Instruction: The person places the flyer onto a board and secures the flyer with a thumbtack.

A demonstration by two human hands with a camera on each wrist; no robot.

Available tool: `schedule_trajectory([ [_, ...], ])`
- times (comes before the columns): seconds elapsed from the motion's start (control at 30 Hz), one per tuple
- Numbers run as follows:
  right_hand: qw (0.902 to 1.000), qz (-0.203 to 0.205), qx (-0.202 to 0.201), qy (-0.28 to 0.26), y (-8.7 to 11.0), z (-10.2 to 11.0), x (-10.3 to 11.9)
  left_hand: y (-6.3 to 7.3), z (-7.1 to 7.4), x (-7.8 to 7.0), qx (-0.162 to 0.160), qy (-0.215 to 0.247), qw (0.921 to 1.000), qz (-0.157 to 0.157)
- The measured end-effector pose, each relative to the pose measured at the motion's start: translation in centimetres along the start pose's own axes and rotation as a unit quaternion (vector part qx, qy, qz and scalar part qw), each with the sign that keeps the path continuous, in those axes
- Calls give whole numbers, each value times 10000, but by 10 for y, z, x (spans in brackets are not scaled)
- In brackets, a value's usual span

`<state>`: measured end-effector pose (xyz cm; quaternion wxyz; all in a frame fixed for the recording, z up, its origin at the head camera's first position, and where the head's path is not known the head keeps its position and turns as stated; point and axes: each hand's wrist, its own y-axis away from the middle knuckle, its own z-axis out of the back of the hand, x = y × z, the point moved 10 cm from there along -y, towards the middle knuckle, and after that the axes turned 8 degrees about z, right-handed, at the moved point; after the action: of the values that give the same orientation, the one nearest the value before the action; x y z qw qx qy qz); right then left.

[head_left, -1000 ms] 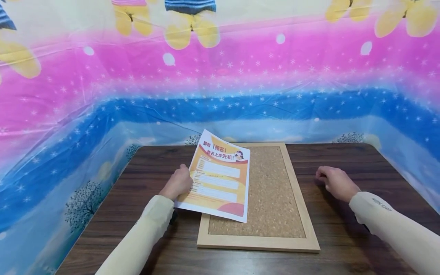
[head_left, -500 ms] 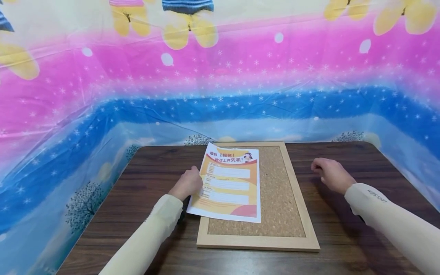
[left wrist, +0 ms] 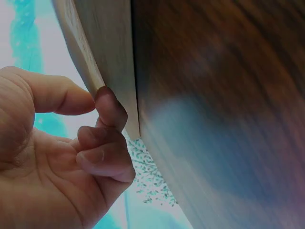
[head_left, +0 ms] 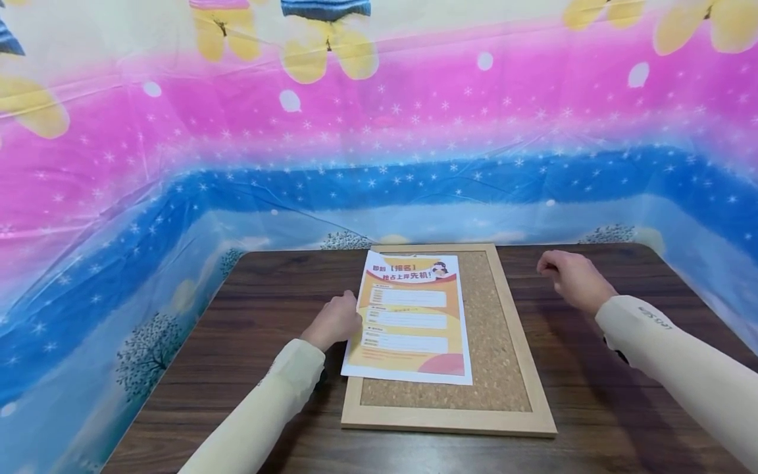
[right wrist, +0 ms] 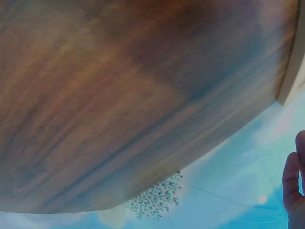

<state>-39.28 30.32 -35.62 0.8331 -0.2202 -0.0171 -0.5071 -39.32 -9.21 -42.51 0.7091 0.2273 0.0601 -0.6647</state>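
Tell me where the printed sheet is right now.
In the head view, the printed sheet is over the left part of the framed cork board, its left edge pinched by the left hand.

table (head_left: 254, 296): dark brown wood grain, rounded far corners
backdrop (head_left: 379, 151): creased, pink band above blue, white snowflakes (head_left: 396, 108)
trees (head_left: 148, 352): printed low on backdrop, behind table edge

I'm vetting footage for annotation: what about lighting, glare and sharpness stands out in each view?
Head: bright, even light; soft shadow on the table beneath the right sleeve; smallest print on the paper sheet illegible. Left wrist: backdrop washed out, bluish glare on the table. Right wrist: wood grain soft, right hand cropped at the edge.
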Motion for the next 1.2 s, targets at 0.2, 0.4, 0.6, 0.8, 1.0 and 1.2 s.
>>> schedule_trajectory([
  [0.2,9999,125,46,-27,-15,6,9,3,-3,-9,-20,-161,9995,-269],
  [0.4,9993,374,-81,3,-32,9,21,5,-4,-20,-111,-221,9983,-522],
  [0.6,9990,424,-31,-127,-50,4,32,10,-6,-30,-237,-381,9962,-751],
  [0.8,9989,420,18,-211,-67,-4,39,10,-8,-32,-274,-444,9960,-724],
  [1.0,9988,235,59,-415,-81,-16,41,11,-9,-38,-253,-397,9950,-881],
  [1.2,9973,41,234,-700,-92,-33,50,14,-10,-41,-298,-332,9932,-1075],
])
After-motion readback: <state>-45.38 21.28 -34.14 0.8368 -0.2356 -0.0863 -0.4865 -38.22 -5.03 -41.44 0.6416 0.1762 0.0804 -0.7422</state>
